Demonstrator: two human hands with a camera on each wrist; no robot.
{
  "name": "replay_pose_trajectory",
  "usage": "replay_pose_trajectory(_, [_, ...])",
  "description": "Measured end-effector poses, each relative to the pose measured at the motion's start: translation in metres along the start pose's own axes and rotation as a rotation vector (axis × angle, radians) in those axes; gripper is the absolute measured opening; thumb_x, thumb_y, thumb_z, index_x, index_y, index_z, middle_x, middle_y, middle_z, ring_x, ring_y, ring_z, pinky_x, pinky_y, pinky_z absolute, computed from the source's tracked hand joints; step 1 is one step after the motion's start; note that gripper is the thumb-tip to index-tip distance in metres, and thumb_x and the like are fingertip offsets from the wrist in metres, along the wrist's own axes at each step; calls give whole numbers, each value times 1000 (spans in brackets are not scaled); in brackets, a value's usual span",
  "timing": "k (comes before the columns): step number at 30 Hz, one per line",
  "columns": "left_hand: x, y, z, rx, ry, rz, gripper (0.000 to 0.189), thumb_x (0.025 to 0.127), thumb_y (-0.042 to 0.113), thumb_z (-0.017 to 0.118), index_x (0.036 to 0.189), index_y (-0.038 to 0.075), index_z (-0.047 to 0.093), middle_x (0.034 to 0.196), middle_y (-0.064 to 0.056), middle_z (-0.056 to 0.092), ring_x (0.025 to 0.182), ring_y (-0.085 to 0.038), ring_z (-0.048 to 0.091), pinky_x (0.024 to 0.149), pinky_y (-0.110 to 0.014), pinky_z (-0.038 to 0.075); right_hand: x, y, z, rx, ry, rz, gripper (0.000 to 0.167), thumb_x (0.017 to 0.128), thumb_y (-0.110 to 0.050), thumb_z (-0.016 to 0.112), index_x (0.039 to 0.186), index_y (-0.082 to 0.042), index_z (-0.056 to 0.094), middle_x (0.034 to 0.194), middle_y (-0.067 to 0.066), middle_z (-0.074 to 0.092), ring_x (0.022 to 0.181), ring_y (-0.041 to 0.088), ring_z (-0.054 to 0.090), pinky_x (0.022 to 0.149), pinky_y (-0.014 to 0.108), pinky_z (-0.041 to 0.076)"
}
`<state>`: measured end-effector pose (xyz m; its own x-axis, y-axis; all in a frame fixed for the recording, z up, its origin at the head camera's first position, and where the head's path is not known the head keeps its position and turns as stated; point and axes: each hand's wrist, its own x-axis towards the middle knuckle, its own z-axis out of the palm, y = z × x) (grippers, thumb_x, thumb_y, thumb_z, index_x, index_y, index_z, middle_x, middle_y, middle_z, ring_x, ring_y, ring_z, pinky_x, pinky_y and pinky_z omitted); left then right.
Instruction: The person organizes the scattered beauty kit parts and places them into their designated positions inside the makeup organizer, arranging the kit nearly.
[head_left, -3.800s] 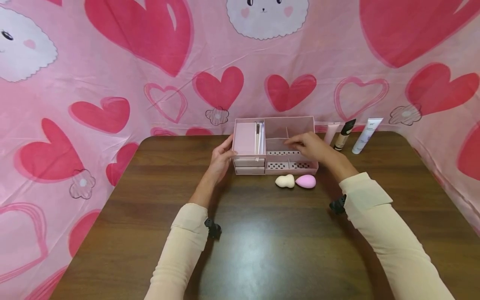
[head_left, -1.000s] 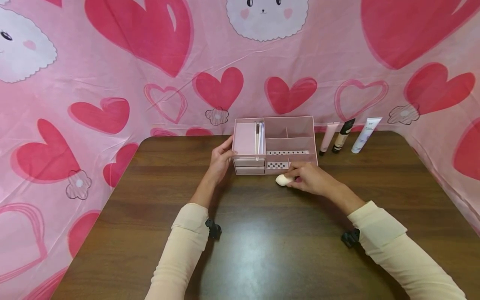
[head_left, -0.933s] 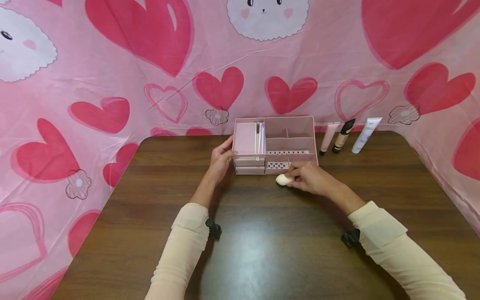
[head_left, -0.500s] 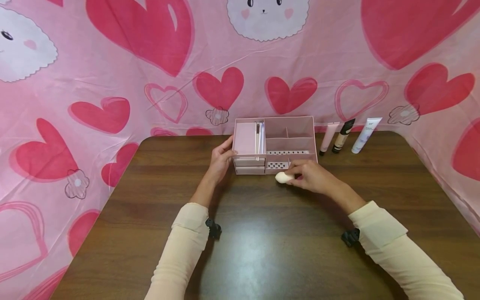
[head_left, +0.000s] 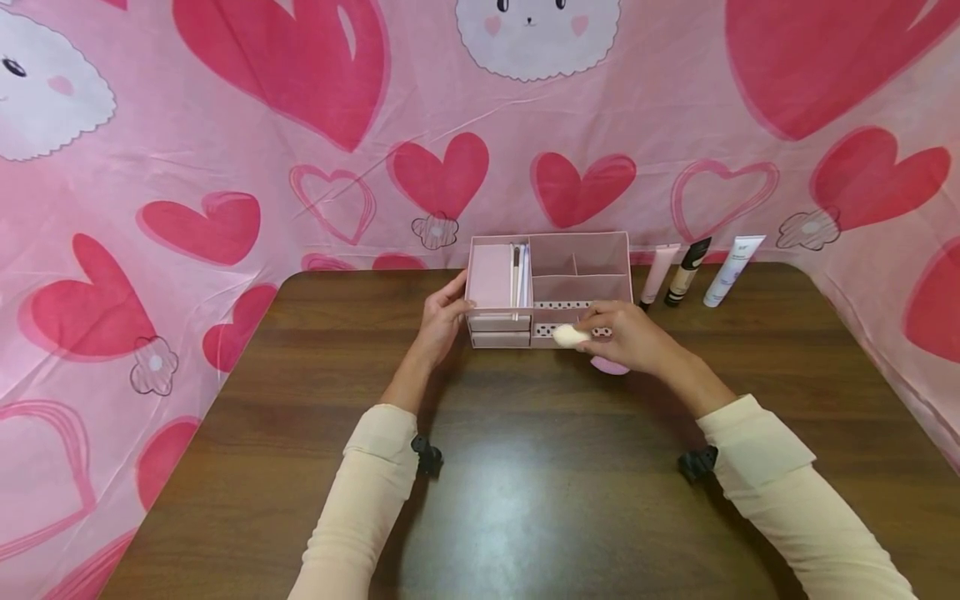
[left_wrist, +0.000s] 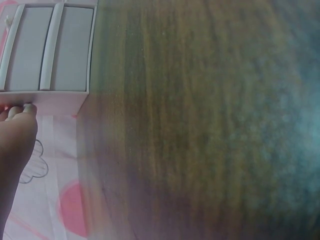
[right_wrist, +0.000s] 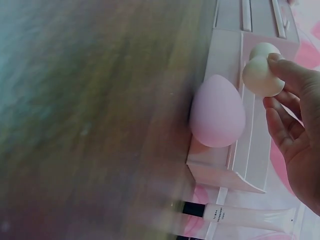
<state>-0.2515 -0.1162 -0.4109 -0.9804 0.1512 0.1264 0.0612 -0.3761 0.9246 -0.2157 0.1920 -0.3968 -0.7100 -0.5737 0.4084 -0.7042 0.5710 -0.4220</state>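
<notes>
- Pink cloth backdrop [head_left: 420,92] with red hearts and fluffy white faces behind everything, and a dark wood-grain bench [head_left: 525,483] with a glare patch toward the near side.
- Main container is a pink organizer [head_left: 555,287], sitting on the bench close to the cloth.
- Top left section has a few slim brushes [head_left: 515,275] standing along its right side. Two closed drawers [head_left: 500,323] sit underneath, and you can see both fronts in the left wrist view.
- Right half is split up: two bays at the back with a divider between, a long middle slot with a dotted strip, then a low front tier with dotted panels.
- Left hand [head_left: 441,321] is spread against the organizer's left wall, fingers along the side and thumb by the front corner.
- Right hand [head_left: 630,333] is pinching the cream sponge [head_left: 570,336], a little two-lobed one, between thumb and fingers. It's up by the front tier; can't tell if it's touching.
- Pink sponge [head_left: 610,366] is on the bench just in front of the organizer's right end, partly behind the hand in the head view.
- Off to the right: pink tube [head_left: 660,271] on its black cap, then a beige-and-black bottle [head_left: 681,283], then a white tube [head_left: 735,268].
</notes>
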Motion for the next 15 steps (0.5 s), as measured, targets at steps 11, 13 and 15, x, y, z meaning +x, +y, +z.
replay_pose_trajectory(11, [-1,0,0,4,5,2,65,89,-15,45,153,-10,33,163,-24,33,135,-25,44,94,-13,50,18,6,-4,5,-8,24,29,75,-5,88,102,-1,80,89,9,74,77,21,65,67,35,55])
replay_pose_trajectory(13, [0,0,0,5,6,5,65,89,-15,45,153,-10,33,163,-24,34,134,-24,46,94,-14,50,21,8,-3,4,-1,3,27,75,-4,88,100,0,80,89,10,74,77,23,66,66,38,55])
replay_pose_trajectory(15, [0,0,0,5,6,6,64,89,-15,45,152,-10,33,163,-24,34,134,-23,46,95,-13,49,24,10,-2,3,-2,-9,25,75,-3,87,99,1,80,89,11,75,76,23,67,66,40,55])
